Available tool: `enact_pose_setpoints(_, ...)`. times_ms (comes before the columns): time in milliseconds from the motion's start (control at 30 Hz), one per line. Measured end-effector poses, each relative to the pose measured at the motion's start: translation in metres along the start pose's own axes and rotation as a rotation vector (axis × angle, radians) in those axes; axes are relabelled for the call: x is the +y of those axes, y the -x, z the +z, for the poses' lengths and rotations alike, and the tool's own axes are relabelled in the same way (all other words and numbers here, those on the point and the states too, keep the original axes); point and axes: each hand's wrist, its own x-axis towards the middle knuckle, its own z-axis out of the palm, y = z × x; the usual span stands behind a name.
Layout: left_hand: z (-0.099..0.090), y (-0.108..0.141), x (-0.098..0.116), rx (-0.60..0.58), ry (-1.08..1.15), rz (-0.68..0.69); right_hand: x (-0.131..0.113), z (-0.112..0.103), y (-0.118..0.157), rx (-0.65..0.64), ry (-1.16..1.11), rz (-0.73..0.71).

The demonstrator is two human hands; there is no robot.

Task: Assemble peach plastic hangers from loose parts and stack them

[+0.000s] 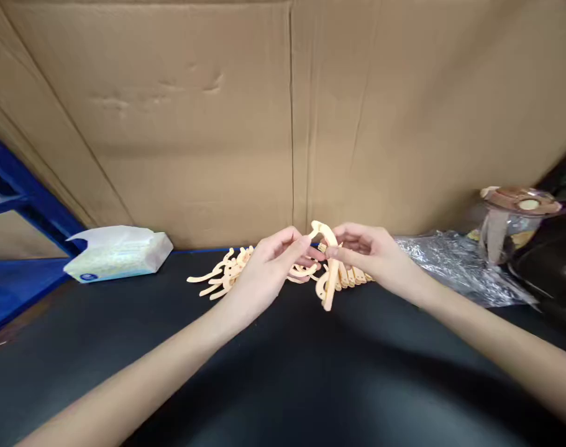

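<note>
In front of me, brown cardboard (194, 124) rises like a wall behind my counter (283, 385) and fills the whole upper view. A dark vertical seam (291, 124) runs down near its middle, with creases and small dents to the left of it. On my left I see a blue frame (35, 198) with a slanting bar, and a flat blue surface (22, 288) below it. The counter's top is black and smooth, with a thin blue line along its back edge. Light leaves a dull sheen on it; soft shadow darkens the cardboard's upper right.
</note>
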Motion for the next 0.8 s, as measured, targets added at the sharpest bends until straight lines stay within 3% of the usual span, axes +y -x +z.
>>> enact_pose_setpoints(167,-0.010,-0.001,0.003,0.103,-0.257,0.099,0.002,-0.013,-0.003,0.083,0.185,-0.066)
enact_pose_setpoints(233,-0.013,-0.002,0.002,0.087,-0.359,0.135,0.003,-0.017,-0.002,0.134,0.450,-0.144)
enact_pose_setpoints(367,-0.004,-0.003,-0.002,-0.072,-0.445,0.139,0.010,-0.021,0.005,0.130,1.112,-0.401)
enact_pose_setpoints(433,0.007,-0.002,-0.008,-0.055,-0.570,0.185,0.015,-0.021,0.008,0.085,1.231,-0.419)
enact_pose_setpoints(533,0.019,0.000,-0.019,0.022,-0.845,0.305,0.022,-0.023,0.007,0.061,1.072,-0.232)
enact_pose_setpoints(633,0.023,-0.004,-0.030,0.024,-0.990,0.353,0.025,-0.033,-0.001,0.152,0.630,-0.049)
enact_pose_setpoints(667,0.023,-0.008,-0.033,0.040,-0.996,0.303,0.025,-0.037,-0.004,0.226,0.466,-0.014)
enact_pose_setpoints(800,0.014,-0.031,-0.044,0.140,-0.985,0.002,0.021,-0.047,-0.011,0.270,-0.114,0.165)
